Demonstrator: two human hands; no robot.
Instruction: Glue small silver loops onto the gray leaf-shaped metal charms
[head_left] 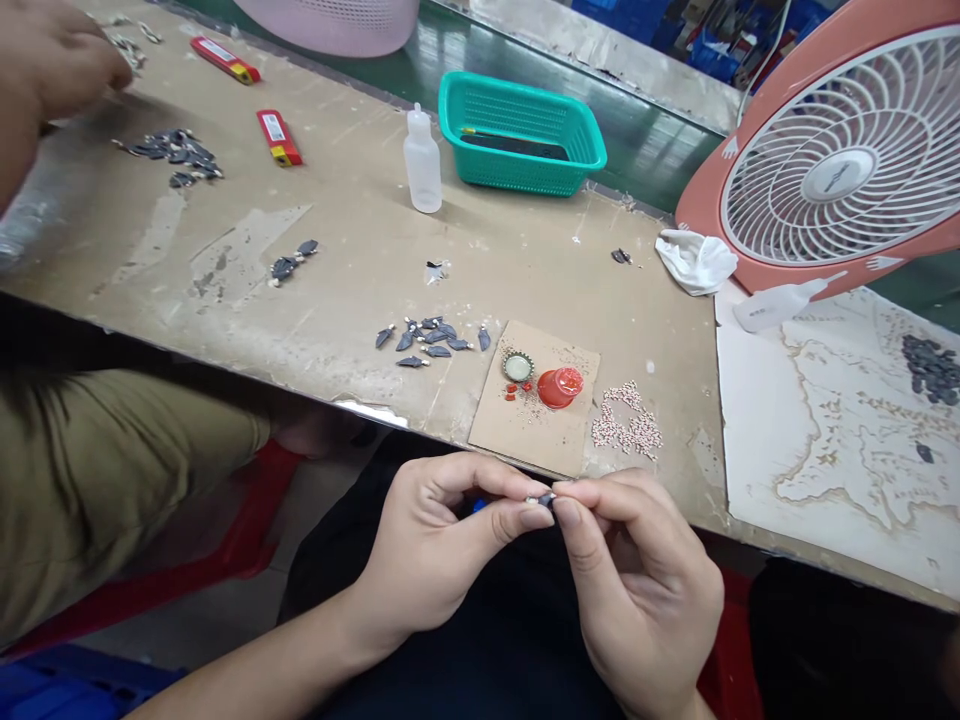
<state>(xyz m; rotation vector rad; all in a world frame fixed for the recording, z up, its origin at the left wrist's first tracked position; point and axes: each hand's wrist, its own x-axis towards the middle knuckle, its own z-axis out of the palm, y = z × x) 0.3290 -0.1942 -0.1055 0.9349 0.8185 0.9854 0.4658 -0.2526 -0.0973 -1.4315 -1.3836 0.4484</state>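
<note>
Worktable (pixel 360 220) spans the view; pink fan (pixel 847 165) stands at its far right. My left hand (pixel 442 545) and right hand (pixel 637 580) meet by the near edge, closer to me than the cardboard square (pixel 517 435), which bears a red cup (pixel 555 390). Small dark piece (pixel 548 499): between my fingertips, left thumb and forefinger pinching its pale end, right pair pinching the opposite end. Mostly covered; exact shape unclear.
</note>
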